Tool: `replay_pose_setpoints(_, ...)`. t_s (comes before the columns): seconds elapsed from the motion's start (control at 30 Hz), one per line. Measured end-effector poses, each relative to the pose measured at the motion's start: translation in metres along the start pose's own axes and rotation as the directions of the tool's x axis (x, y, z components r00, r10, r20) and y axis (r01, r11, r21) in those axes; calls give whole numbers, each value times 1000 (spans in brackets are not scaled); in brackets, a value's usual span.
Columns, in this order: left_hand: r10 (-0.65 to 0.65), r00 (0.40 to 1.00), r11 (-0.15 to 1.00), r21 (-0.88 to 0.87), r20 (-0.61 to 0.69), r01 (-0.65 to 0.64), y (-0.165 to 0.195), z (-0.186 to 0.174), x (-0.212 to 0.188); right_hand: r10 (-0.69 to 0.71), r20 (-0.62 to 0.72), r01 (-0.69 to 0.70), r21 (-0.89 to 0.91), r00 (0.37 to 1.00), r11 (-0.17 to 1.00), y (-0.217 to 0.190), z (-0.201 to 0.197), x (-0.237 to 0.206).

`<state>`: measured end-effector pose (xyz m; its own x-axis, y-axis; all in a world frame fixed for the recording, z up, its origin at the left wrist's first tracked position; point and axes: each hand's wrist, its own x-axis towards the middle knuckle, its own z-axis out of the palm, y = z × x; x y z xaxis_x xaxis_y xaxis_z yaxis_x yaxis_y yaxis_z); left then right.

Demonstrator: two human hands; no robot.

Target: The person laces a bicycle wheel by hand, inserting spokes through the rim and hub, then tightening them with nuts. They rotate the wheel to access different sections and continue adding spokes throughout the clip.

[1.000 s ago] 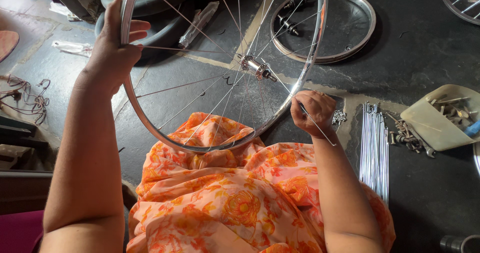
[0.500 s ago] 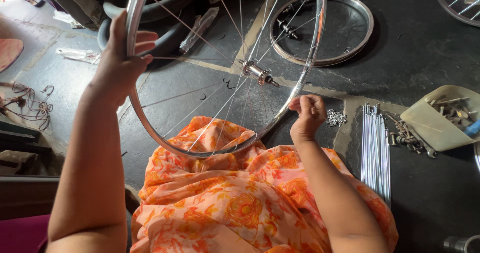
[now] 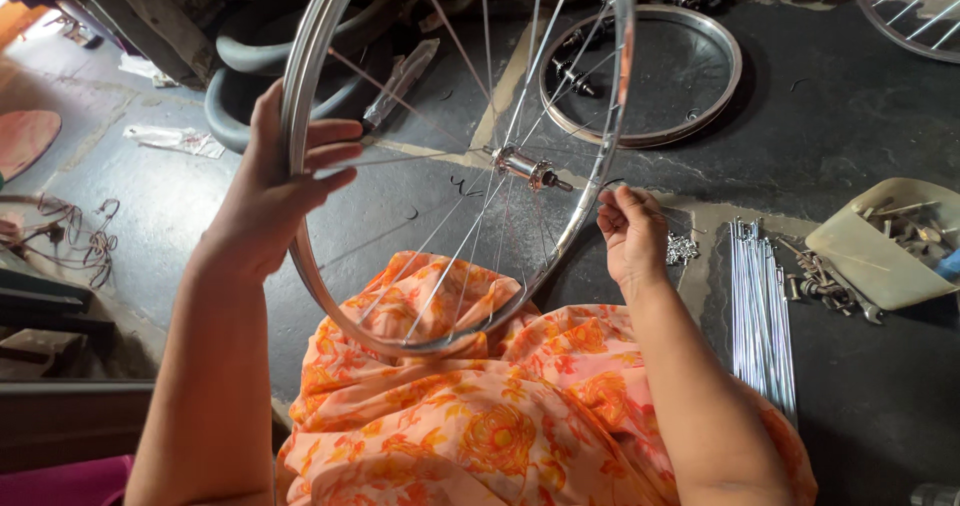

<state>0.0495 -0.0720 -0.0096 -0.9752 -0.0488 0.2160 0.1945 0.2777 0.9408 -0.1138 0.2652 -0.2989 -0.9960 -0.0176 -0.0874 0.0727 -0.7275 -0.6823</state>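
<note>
Gripping wheel rim (image 3: pixel 300 166), left hand (image 3: pixel 265 201); right hand (image 3: pixel 630 231) pinching spoke; loose spokes (image 3: pixel 760 316), tray (image 3: pixel 880 251) nearby.

Both arms are bare from the bottom edge of the view up to the wrists, with no sleeve showing on either. The left hand (image 3: pixel 268 191) carries no ring, no band and no watch; its fingers are broad, the nails short and plain. The right hand (image 3: pixel 630 231) looks the same, bare of any ornament. Over the lap spreads a thin orange garment (image 3: pixel 480 406), printed with big yellow-and-red flowers on a paler peach ground, lying in soft folds and creases across the knees.
</note>
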Motion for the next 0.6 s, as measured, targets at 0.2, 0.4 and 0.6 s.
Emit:
replay_pose_setpoints(0.2, -42, 999, 990, -134, -2, 42, 5, 8, -13, 28, 139, -1, -193, 990, 981, -4, 23, -4)
replay_pose_setpoints(0.4, 8, 999, 990, -140, 45, -2, 12, 34, -34, 192, 389, -160, -112, 901, 981, -9, 48, -19)
replay_pose_setpoints(0.6, 91, 976, 921, -390, 197, -7, 2, 44, -60, 143, 480, -181, 33, 865, 983, -7, 51, -28)
